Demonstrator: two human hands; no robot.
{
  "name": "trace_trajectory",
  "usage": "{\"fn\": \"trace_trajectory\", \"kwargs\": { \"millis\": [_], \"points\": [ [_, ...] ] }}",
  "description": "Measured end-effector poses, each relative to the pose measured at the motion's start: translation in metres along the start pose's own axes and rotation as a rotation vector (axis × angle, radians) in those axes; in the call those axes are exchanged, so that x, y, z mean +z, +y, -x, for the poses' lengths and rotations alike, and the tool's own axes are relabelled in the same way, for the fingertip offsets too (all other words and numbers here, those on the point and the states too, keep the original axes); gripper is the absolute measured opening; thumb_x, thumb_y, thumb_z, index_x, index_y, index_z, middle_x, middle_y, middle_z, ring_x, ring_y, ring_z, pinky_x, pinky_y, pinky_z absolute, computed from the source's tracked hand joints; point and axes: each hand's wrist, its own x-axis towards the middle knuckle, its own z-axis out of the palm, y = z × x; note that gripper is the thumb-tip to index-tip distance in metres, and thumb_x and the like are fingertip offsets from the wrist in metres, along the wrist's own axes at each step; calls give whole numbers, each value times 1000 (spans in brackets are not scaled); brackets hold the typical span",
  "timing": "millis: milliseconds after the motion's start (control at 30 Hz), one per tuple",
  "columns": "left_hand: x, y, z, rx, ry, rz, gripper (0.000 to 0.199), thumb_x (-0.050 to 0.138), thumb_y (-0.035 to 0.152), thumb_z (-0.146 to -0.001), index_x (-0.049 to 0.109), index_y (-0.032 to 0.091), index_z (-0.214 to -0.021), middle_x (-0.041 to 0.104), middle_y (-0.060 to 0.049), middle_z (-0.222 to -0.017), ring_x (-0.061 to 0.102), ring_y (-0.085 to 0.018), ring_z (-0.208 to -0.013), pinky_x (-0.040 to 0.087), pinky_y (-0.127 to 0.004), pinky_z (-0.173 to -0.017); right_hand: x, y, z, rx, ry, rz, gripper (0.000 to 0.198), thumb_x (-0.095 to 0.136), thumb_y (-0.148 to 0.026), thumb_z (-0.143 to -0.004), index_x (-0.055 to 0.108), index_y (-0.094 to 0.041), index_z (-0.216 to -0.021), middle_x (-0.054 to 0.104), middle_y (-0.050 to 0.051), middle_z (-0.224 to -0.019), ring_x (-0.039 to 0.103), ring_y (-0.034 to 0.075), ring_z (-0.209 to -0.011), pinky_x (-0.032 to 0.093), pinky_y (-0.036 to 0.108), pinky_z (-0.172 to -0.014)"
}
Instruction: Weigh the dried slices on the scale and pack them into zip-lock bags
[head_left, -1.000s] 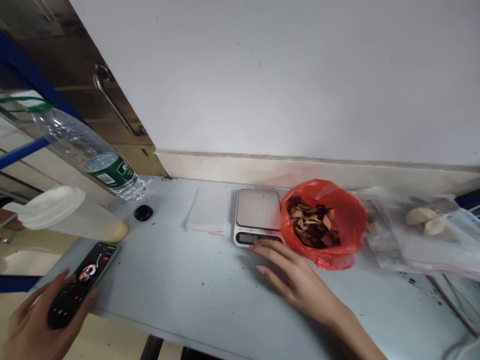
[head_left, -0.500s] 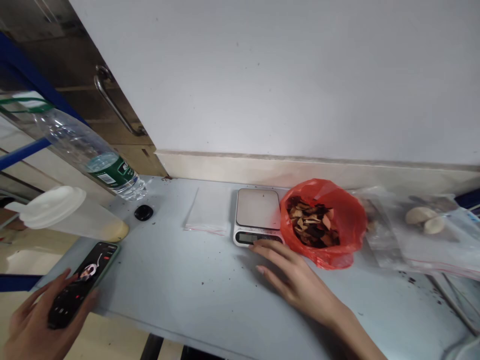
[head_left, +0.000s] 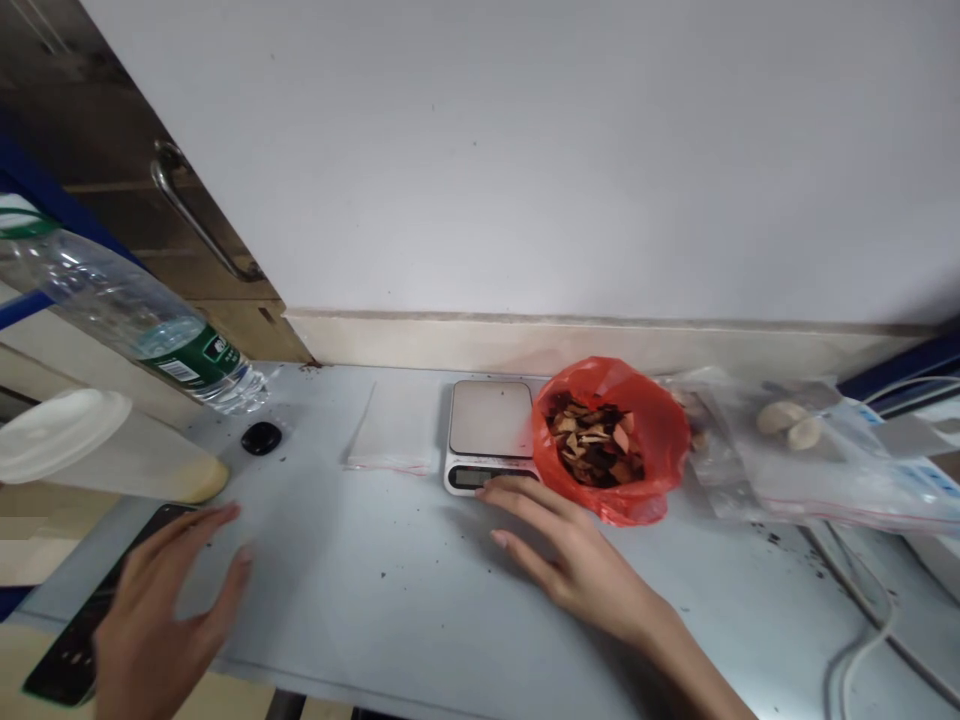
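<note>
My right hand (head_left: pixel 566 555) rests its fingertips on the front panel of a white kitchen scale (head_left: pixel 491 418), beside the small display; its fingers are stretched out and grip nothing. Nothing lies on the scale's plate apart from a tiny dark speck. Close against the scale's right side stands an open red plastic bag (head_left: pixel 660 425) with dried brown slices (head_left: pixel 596 440) inside. My left hand (head_left: pixel 169 600) is open, thumb and fingers apart, and partly covers a dark phone (head_left: pixel 90 615) at the table's left edge. Left of the scale lie flat clear zip bags (head_left: pixel 394 425).
A water bottle (head_left: pixel 176 350) and a lidded cup (head_left: pixel 142 455) stand at the left, near a small black rounded object (head_left: pixel 261 438). More zip bags (head_left: pixel 750 470), one with pale slices (head_left: pixel 787 425), lie right of the red bag. Cables (head_left: pixel 870 630) run along the right; a wall (head_left: pixel 525 180) rises behind.
My left hand has let go of the phone and moved right, its fingers now spread. The phone lies lower left, its screen dark. My right hand stays at the scale; the view has shifted slightly right.
</note>
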Motion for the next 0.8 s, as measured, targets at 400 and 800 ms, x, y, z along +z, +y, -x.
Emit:
{"fn": "trace_trajectory", "kwargs": {
  "millis": [400,800],
  "points": [
    [101,142,-110,643,-378,467,24,50,22,-104,71,16,-113,77,-9,-106,70,-23,-102,60,-37,-89,-69,-10,18,53,427,11,20,59,-26,-98,78,-22,-105,82,6,-92,75,17,-72,60,27,-65],
    [129,239,-140,804,-683,539,26,51,21,-101,76,21,-110,78,-6,-108,70,-23,-98,57,-37,-87,-140,84,78,697,873,818,28,56,-28,-85,79,-21,-99,79,16,-105,67,36,-98,51,49,-82]
  ]
}}
